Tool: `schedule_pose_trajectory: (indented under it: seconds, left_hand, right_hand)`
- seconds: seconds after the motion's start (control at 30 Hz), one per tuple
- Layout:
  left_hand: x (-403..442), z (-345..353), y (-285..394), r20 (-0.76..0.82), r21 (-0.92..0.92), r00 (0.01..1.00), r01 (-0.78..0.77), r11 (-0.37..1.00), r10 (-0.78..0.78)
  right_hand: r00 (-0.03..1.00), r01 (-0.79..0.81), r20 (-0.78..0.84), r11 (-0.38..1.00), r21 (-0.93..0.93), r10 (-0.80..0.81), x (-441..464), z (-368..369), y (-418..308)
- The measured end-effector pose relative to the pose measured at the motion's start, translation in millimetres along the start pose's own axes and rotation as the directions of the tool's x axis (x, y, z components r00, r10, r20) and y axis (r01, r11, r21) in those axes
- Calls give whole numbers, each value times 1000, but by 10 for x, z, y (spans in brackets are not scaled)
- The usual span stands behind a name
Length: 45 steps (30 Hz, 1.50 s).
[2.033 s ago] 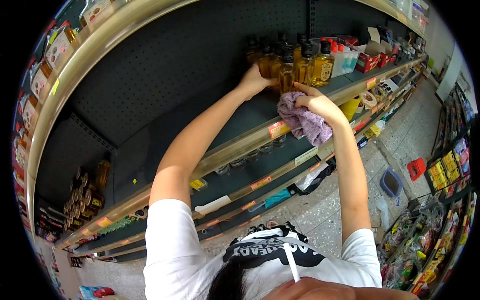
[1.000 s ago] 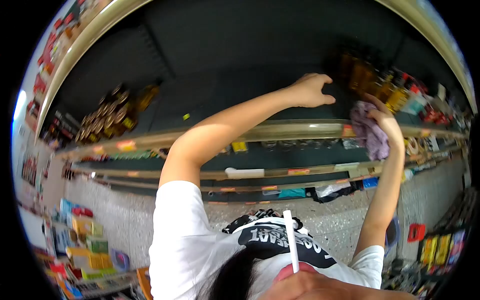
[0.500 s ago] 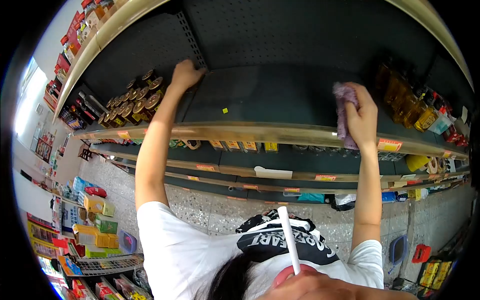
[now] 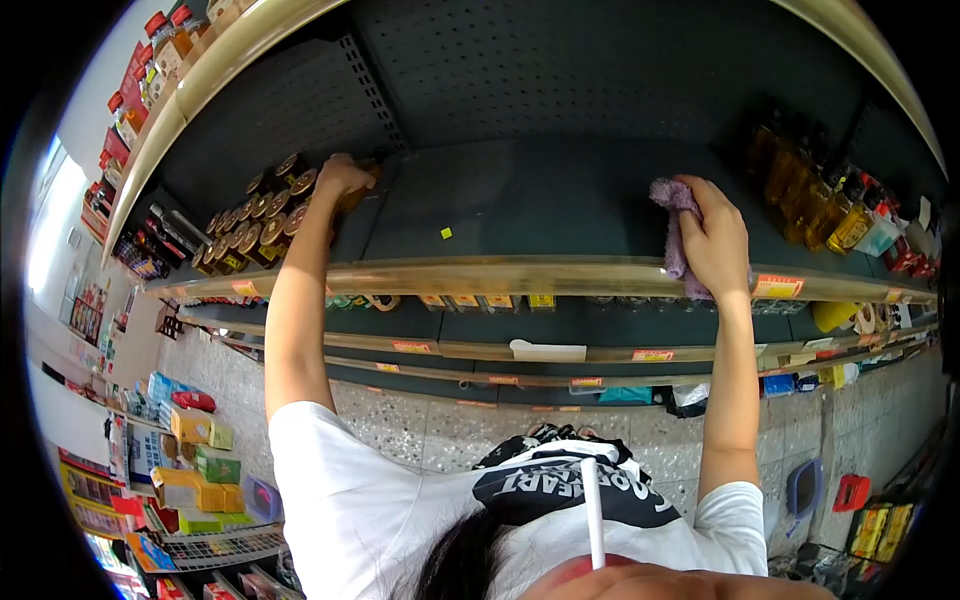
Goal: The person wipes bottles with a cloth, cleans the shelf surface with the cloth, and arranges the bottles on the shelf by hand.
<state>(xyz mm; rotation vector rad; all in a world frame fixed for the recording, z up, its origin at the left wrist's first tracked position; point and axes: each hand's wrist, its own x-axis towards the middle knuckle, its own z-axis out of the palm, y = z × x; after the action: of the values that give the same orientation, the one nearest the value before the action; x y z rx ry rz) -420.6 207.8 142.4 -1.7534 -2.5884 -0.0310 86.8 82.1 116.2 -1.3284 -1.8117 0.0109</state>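
Observation:
On the upper dark shelf (image 4: pixel 540 195), my left hand (image 4: pixel 343 176) is closed around a brown jar (image 4: pixel 362 190), mostly covered by the fingers. Just left of it stand rows of dark jars with round printed lids (image 4: pixel 272 232). My right hand (image 4: pixel 718 240) grips a fluffy purple cloth (image 4: pixel 676 228), which hangs over the shelf's front rail (image 4: pixel 520 274). A small yellow square (image 4: pixel 447 233) lies on the shelf between my hands.
Bottles of golden oil (image 4: pixel 815 205) stand at the shelf's right end. Lower shelves with price tags (image 4: pixel 411 347) hold packaged goods. Red-capped bottles (image 4: pixel 165 45) line a higher shelf at left. A white stick (image 4: pixel 593 515) projects from my mouth.
My left hand has moved left and slightly toward me, to the edge of the jar rows, and a jar now shows under it. My right hand and the cloth shifted slightly left.

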Motion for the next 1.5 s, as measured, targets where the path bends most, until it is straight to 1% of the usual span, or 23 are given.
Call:
schedule_pose_trajectory:
  seconds: [0.1, 0.2, 0.3, 0.4, 0.5, 0.6, 0.7, 0.8, 0.9, 0.93, 1.03, 1.13, 1.23, 1.33, 1.4, 1.47, 1.5]
  left_hand:
    - [-79, 49, -66, -114, -127, 993, -44, 991, 29]
    - [-114, 112, -30, -145, -108, 989, 3, 994, -18]
    - [-241, 103, 52, -171, -92, 985, -21, 996, 5]
    - [-437, -6, 247, -131, -116, 991, -27, 993, 12]
    - [-692, -81, 522, -167, -109, 981, -117, 987, 97]
    - [-945, -78, 818, -224, -231, 923, -361, 903, 312]
    - [-1308, -75, 1245, -299, -309, 855, -506, 805, 423]
    - [-1478, -13, 1632, -278, -299, 824, -563, 771, 494]
    - [-1563, 42, 1959, -252, -275, 766, -643, 715, 591]
    - [-1638, -37, 2058, -126, -272, 793, -606, 748, 597]
    - [-1699, -5, 2234, -158, -214, 768, -640, 738, 620]
    - [-1737, -8, 2314, -123, -148, 773, -634, 759, 623]
    - [-1678, -11, 2249, -126, -195, 745, -666, 720, 655]
    - [-1605, -104, 2201, -27, -348, 827, -534, 771, 561]
    - [-1254, 4, 2068, 92, -440, 832, -458, 772, 547]
    - [-1219, -102, 2009, 234, -537, 816, -345, 770, 529]
    - [-1204, -129, 1993, 287, -552, 799, -313, 773, 529]
  right_hand:
    - [1000, 0, -13, 1000, -4, 0, -6, 8, 13]
    - [1000, -8, -12, 1000, -10, 8, -8, 2, 5]
    - [1000, -8, -11, 1000, -25, 8, -11, 12, 7]
    - [1000, 0, -26, 999, -32, -1, -26, 19, 10]
    - [1000, -3, -23, 999, -54, 2, -29, 30, 13]
    - [1000, 1, -25, 997, -81, -3, -32, 30, 13]
    - [1000, -1, -29, 996, -86, -2, -34, 25, 3]
    - [1000, 0, -17, 997, -81, -1, -40, 22, -3]
    - [1000, 4, -24, 995, -96, -6, -42, 24, 27]
    - [1000, 5, -24, 996, -93, -7, -32, 19, 25]
    - [1000, -1, -24, 995, -97, -2, -60, 15, 27]
    - [1000, -2, -21, 996, -94, 0, -60, 24, 36]
    - [999, -53, 5, 996, -77, 54, -64, 7, 2]
    - [999, -51, 13, 995, -86, 53, -67, 4, 5]
    - [998, -53, 11, 995, -87, 55, -71, 12, 11]
    - [999, -51, 9, 995, -91, 52, -68, 11, 6]
    - [999, -49, 9, 994, -94, 50, -67, 4, 0]
